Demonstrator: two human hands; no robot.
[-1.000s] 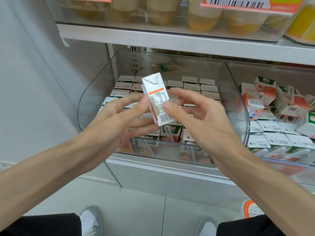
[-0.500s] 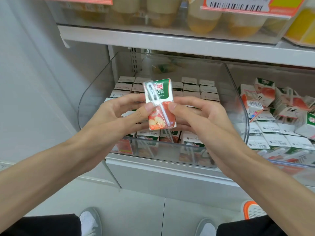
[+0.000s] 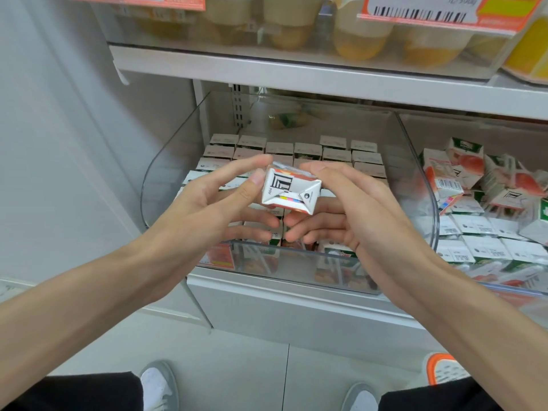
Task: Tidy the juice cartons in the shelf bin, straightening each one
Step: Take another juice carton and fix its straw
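**Carton held end-on over bin front**

Our left hand [image 3: 213,203] pinches the small white-and-red juice carton [image 3: 290,192] between thumb and forefinger. Our right hand [image 3: 350,209] grips its opposite side. The carton hangs over the front rows in the clear plastic shelf bin [image 3: 166,179], apart from the curved left wall, with open air up to the white shelf [image 3: 296,75]. Half a second ago it stood upright, green front and straw facing us. Now its folded white end does.

Black legwear [image 3: 74,393], grey shoes [image 3: 157,384] with white toes.
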